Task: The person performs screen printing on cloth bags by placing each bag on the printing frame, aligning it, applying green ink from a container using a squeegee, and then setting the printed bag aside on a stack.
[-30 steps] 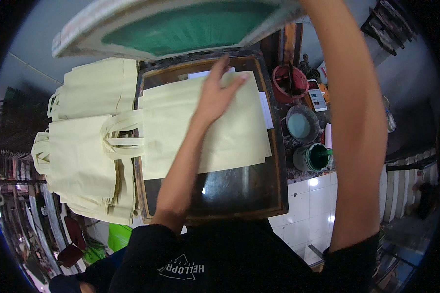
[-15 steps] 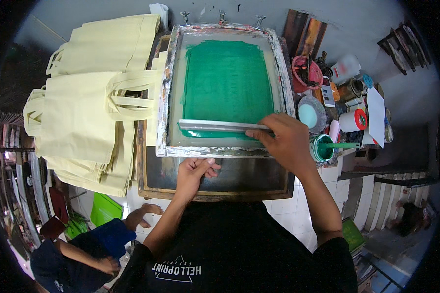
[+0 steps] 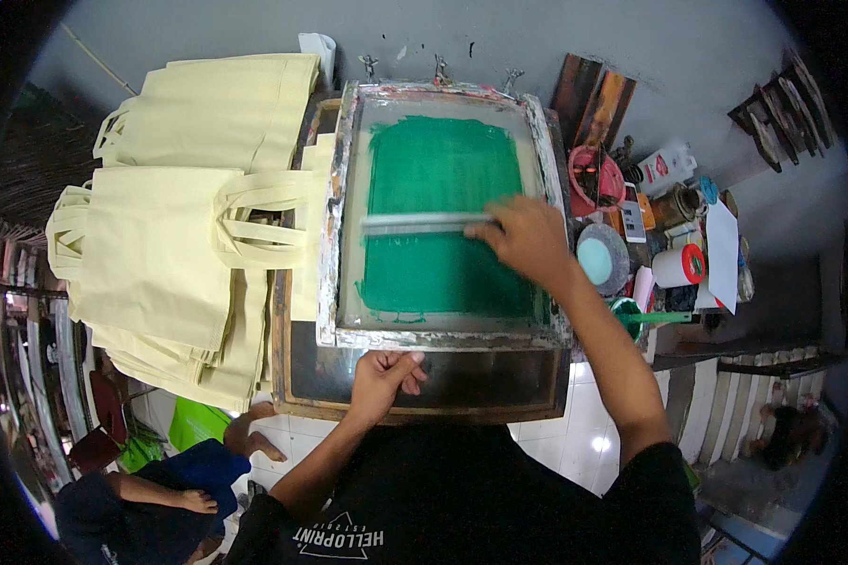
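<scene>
My right hand (image 3: 528, 243), slightly blurred, grips the right end of a long, pale squeegee (image 3: 415, 223). The squeegee lies crosswise about midway over a printing screen (image 3: 443, 334) with a paint-smeared frame. A rectangle of green ink (image 3: 443, 273) covers much of the mesh on both sides of it. My left hand (image 3: 384, 384) is at the frame's near edge, its thumb along that edge and fingers curled, with nothing seen in them. Under the screen is a dark board (image 3: 424, 381) with a wooden rim. A pale yellow bag partly shows beneath the screen's left side.
Stacks of pale yellow bags (image 3: 151, 254) with handles lie on the left. On the right stand a pink basket (image 3: 595, 179), a grey bowl (image 3: 620, 259), a red-lidded tub (image 3: 676, 266) and a green ink pot with a stick (image 3: 664, 318). Another person (image 3: 151, 490) sits at lower left.
My right hand has pushed the squeegee from the screen's near end to about its middle. The left hand stays at the near edge. The whole view has shifted, so everything appears lower.
</scene>
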Motion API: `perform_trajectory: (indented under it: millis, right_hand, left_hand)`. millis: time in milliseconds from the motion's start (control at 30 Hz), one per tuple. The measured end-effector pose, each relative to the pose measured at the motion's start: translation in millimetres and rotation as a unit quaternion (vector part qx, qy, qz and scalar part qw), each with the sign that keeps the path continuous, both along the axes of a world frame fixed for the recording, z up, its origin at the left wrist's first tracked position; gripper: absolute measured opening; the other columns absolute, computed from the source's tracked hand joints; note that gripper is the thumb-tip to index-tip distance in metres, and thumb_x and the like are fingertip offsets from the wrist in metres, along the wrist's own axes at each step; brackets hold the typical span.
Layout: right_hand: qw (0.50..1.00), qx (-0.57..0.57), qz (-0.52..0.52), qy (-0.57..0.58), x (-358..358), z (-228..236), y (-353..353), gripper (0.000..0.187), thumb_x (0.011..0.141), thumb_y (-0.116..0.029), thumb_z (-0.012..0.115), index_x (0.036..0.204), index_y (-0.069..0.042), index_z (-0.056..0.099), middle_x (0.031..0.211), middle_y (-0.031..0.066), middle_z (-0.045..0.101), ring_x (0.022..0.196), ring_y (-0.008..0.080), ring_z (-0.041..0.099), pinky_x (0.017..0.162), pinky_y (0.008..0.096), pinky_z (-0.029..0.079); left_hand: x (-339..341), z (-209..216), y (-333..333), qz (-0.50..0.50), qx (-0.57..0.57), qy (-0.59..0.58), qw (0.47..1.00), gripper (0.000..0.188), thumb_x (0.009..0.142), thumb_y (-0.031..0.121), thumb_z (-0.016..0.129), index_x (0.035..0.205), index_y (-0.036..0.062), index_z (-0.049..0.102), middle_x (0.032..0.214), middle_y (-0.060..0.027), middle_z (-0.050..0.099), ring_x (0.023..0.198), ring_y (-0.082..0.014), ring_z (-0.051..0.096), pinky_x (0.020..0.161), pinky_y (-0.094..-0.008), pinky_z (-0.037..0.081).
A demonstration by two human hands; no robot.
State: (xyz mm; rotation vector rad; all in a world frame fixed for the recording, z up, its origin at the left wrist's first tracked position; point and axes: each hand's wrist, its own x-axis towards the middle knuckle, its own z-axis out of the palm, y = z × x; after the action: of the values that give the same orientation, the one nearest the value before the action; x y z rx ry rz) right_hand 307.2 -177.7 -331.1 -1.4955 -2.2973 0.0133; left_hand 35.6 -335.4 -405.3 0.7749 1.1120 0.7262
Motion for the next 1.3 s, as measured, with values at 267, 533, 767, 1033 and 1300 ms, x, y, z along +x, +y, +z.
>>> perform_trajectory:
  millis: [267, 533, 767, 1033, 1300]
  right_hand:
    - [0.987, -0.15, -0.062, -0.012, 23.6, 17.2, 163.8, 0.058, 0.085, -0.062, 0.071, 0.113, -0.012, 0.077, 0.101, 0.0208, 0.074, 0.098, 0.0411, 0.07, 0.086, 0.0506, 0.053]
    - [0.995, -0.06, -0.07, -0.03, 24.0, 5.9, 181.5, 0.065, 0.079, -0.067, 0.073, 0.102, -0.007, 0.076, 0.085, 0.0193, 0.073, 0.09, 0.0385, 0.072, 0.08, 0.0494, 0.054]
    - [0.992, 0.061, -0.098, -0.058, 7.1, -12.7, 153.9, 0.068, 0.077, -0.073, 0.071, 0.092, -0.006, 0.075, 0.089, 0.0158, 0.075, 0.085, 0.035, 0.073, 0.074, 0.047, 0.057]
    - [0.991, 0.067, -0.108, -0.048, 2.6, -24.7, 132.9, 0.063, 0.078, -0.069, 0.073, 0.083, -0.006, 0.072, 0.083, 0.0122, 0.073, 0.081, 0.0326, 0.072, 0.069, 0.0454, 0.056]
    - [0.991, 0.081, -0.085, -0.058, -4.7, -23.8, 74.0, 0.06, 0.076, -0.067, 0.075, 0.077, -0.007, 0.068, 0.075, 0.0091, 0.069, 0.074, 0.0287, 0.07, 0.063, 0.0425, 0.054]
  left_hand:
    - [-15.5, 11.2, 11.6, 0.003, -0.156, -0.143, 0.977, 0.026, 0.101, 0.013, 0.061, 0.118, -0.0062, 0.065, 0.112, -0.0226, 0.074, 0.088, -0.0249, 0.076, 0.077, -0.0334, 0.062]
    - [-27.9, 53.5, 32.9, -0.191, -0.181, -0.105, 0.959, 0.033, 0.105, 0.017, 0.057, 0.125, -0.0083, 0.062, 0.121, -0.0269, 0.07, 0.105, -0.0324, 0.073, 0.091, -0.0385, 0.06]
    - [19.6, 92.5, 242.9, 0.006, 0.578, 0.307, 0.756, 0.036, 0.093, 0.017, 0.072, 0.125, 0.0041, 0.068, 0.126, -0.0185, 0.069, 0.116, -0.0371, 0.065, 0.103, -0.0439, 0.049]
    - [17.1, 63.5, 327.7, -0.106, 0.537, 0.381, 0.745, 0.023, 0.086, 0.019, 0.076, 0.1, 0.0018, 0.076, 0.096, -0.0199, 0.073, 0.094, -0.0396, 0.068, 0.087, -0.0456, 0.053]
    - [5.5, 64.7, 261.2, -0.098, 0.53, 0.381, 0.752, 0.021, 0.087, 0.019, 0.076, 0.098, 0.0004, 0.075, 0.09, -0.0188, 0.071, 0.088, -0.0382, 0.067, 0.081, -0.0452, 0.052]
